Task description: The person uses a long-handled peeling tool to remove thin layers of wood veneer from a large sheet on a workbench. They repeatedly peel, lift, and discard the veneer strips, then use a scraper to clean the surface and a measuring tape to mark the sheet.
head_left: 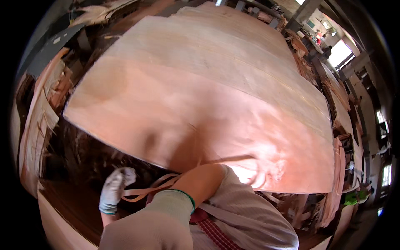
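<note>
My left hand (111,192), in a pale knitted glove with a teal cuff edge, is beside the near left edge of a stack of large thin wood veneer sheets (137,91). Its fingers are closed on thin pale strips (139,193), which curve to the right behind my right forearm. A whitish patch at its fingertips is too blurred to name. Bent across my body, my right arm brings my right hand (148,225), gloved the same way, close to the lower edge of the view. The fingers of that hand are out of sight.
Torn veneer pieces (39,121) stand stacked at the left. More ragged veneer (333,179) lies along the right side. A red checked strap (216,233) crosses my clothing. At the far right, a person in bright green (354,197) appears in the workshop.
</note>
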### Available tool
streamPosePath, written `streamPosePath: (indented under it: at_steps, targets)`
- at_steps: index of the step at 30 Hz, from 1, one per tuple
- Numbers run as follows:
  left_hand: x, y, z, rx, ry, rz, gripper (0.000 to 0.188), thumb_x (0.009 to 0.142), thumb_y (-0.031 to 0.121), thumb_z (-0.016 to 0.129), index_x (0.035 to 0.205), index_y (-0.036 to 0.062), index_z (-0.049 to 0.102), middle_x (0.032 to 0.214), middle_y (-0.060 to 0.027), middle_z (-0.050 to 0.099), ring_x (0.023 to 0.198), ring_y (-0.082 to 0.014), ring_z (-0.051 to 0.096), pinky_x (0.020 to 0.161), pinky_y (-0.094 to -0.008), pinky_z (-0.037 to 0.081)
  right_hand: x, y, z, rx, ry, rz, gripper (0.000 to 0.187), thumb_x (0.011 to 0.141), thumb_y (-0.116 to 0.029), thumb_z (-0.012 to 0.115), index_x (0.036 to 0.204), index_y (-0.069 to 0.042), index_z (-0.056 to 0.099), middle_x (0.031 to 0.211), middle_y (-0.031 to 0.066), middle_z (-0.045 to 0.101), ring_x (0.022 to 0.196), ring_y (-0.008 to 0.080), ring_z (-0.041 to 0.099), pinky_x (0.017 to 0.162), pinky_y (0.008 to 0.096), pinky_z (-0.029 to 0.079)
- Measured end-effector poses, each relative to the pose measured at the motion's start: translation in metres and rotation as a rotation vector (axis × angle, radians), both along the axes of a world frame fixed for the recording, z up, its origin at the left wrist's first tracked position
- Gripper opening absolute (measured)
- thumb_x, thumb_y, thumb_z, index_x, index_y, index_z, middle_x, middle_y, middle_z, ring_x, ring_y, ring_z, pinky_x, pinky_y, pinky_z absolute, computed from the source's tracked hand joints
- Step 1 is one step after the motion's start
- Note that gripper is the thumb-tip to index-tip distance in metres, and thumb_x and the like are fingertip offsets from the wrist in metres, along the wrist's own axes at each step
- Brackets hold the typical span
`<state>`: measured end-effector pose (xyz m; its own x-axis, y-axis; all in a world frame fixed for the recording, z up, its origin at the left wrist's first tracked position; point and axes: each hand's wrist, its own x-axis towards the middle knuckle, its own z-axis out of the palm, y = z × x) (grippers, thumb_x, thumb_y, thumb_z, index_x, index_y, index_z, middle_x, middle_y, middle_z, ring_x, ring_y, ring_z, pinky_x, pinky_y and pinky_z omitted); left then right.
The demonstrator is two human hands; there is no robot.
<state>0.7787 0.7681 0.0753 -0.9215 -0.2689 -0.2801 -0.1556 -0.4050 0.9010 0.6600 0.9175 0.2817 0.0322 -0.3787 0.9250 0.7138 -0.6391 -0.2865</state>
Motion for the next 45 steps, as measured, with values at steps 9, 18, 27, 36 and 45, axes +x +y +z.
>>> streamPosePath:
  at_steps: [9,18,27,36,45]
  targets:
    - [0.168,-0.445,0.009,-0.316,0.184,1.086,0.043,0.099,0.027,0.044,0.131,-0.0007,0.049,0.130,-0.0136,0.053,0.119,-0.0233,0.052,0.100,-0.0338,0.044,-0.093,-0.073,-0.093,1.137,0.009,-0.816,0.030,0.099,-0.020,0.049,0.122,-0.002,0.054,0.096,0.0034,0.060,0.073,0.0084,0.054,0.062,0.0213,0.043]
    - [0.003,-0.451,0.052,-0.939,0.153,0.805,0.041,0.101,0.023,0.040,0.131,-0.0037,0.050,0.132,-0.0135,0.053,0.123,-0.0237,0.049,0.105,-0.0339,0.036,-0.378,0.026,-0.028,1.230,-0.055,-2.333,0.045,0.095,-0.037,0.052,0.123,-0.003,0.057,0.098,0.0077,0.066,0.075,0.0114,0.055,0.053,0.0245,0.043]
    - [-0.352,-0.196,0.219,-0.988,0.555,-0.097,0.023,0.094,0.011,0.050,0.109,-0.0038,0.059,0.098,-0.0048,0.062,0.092,-0.0138,0.055,0.084,-0.0257,0.044,-0.532,-0.045,0.060,0.798,-0.124,-2.298,0.018,0.090,-0.019,0.058,0.086,-0.001,0.061,0.073,0.0029,0.063,0.067,0.0111,0.053,0.065,0.0268,0.044]
    - [-0.528,-0.073,0.301,-1.011,0.674,-0.428,0.074,0.090,0.045,0.057,0.138,-0.0077,0.037,0.137,-0.0214,0.048,0.119,-0.0290,0.053,0.104,-0.0355,0.038,-0.391,-0.041,-0.041,1.219,-0.400,-1.910,0.014,0.090,-0.012,0.062,0.095,0.000,0.066,0.077,0.0009,0.062,0.069,0.0075,0.058,0.053,0.0211,0.041]
    - [-0.588,0.001,0.392,0.089,0.603,-0.646,0.028,0.097,0.010,0.049,0.114,-0.0110,0.051,0.117,-0.0222,0.058,0.111,-0.0385,0.058,0.097,-0.0426,0.054,-0.283,0.037,-0.226,1.460,-0.667,-1.488,0.028,0.090,-0.005,0.060,0.117,0.003,0.055,0.084,0.0052,0.062,0.071,0.0143,0.063,0.058,0.0221,0.048]
